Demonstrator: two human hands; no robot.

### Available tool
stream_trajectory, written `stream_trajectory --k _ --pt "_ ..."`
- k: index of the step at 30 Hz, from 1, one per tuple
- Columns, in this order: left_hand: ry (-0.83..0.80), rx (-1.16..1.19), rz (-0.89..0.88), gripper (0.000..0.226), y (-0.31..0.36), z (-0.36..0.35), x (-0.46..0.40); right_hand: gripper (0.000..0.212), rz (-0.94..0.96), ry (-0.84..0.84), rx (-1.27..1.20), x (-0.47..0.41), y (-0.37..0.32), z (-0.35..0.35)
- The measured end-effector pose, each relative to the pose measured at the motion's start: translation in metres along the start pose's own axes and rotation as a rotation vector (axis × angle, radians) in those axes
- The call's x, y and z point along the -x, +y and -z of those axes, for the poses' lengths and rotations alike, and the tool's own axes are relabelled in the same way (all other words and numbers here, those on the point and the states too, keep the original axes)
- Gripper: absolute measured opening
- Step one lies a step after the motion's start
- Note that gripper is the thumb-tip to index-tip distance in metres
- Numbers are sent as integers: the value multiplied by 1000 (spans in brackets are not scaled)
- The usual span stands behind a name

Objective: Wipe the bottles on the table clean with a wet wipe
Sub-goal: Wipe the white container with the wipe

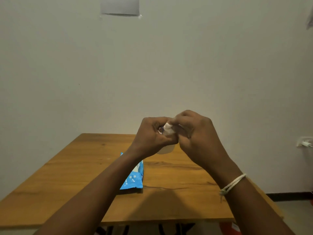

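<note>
Up above the far half of the wooden table [81, 167], both hands meet in front of the pale wall [67, 73], raised clear of the tabletop. The left hand [152, 133] has its fingers curled around a small bottle [166, 149], of which only the pale, rounded bottom shows below the fist; the rest of its body is hidden inside the grip, so its shape and label cannot be made out. The right hand [194, 131] is curled too, its fingertips bunched and pinching a crumpled white wet wipe [168, 129] that is pressed against the top of the bottle, right where the two hands touch. A sliver of something shiny shows between the left fingers just beside the wipe, too small to identify. A pale cord bracelet [232, 184] circles the right wrist. On the table beneath the left forearm lies a blue wet wipe packet [134, 179], flat on the wood with part of it covered by the arm; it sits well apart from the hands and the bottle above it. High on the wall a grey rectangular sheet [120, 5] is fixed by its lower corners. At the right edge, low on the wall, a white socket with a plug [304, 143] in it can be seen. Dark table legs show under the near edge.
</note>
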State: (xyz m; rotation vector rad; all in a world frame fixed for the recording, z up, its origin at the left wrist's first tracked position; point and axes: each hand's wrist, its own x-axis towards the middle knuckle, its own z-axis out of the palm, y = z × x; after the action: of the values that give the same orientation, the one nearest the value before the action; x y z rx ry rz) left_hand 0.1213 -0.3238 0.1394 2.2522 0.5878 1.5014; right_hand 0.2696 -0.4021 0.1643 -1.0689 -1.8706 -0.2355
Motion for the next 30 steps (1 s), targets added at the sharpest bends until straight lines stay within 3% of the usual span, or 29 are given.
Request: stream_trajectory --k 7,10,14,16,20,27,30 --pt "87 171 182 39 7 6 0 18 -35 219 -143 -7 13 0" --pt "62 274 287 34 14 3 -2 18 2 270 -165 -7 12 -7" --pt "2 795 492 52 20 5 -1 17 6 295 -140 -4 16 -15" --pt "28 885 518 57 14 7 -1 19 40 205 -117 7 13 -22" --pt "69 892 522 49 7 9 0 25 171 28 127 36 6 -40" --pt "27 771 516 45 6 1 0 23 106 257 68 -19 15 -28" --pt "74 775 515 40 3 6 -3 22 142 225 89 -23 10 -32"
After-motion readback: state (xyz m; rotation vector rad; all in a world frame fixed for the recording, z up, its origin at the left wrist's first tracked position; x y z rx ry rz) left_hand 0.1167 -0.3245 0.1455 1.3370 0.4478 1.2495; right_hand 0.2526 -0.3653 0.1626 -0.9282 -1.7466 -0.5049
